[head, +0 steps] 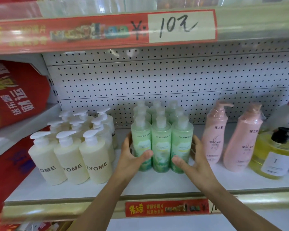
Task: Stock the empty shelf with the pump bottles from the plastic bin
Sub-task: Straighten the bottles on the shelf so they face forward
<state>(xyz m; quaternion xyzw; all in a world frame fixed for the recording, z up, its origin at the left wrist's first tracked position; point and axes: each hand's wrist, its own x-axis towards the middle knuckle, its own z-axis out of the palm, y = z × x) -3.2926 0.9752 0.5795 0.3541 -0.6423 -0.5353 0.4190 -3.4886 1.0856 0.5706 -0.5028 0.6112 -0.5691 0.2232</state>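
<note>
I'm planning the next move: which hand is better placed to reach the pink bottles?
Probably the right hand: it flanks the green bottles on the side facing the pink bottles; the left hand holds their opposite side.

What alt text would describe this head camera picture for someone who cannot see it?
A person's left hand and right hand grip a block of translucent green plastic bottles on a white shop shelf. Cream plastic pump bottles stand left of it, pink plastic bottles right.

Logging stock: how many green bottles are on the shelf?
9 green bottles: three rows of three, front row between left hand and right hand, two rows behind. Others may be hidden.
</note>
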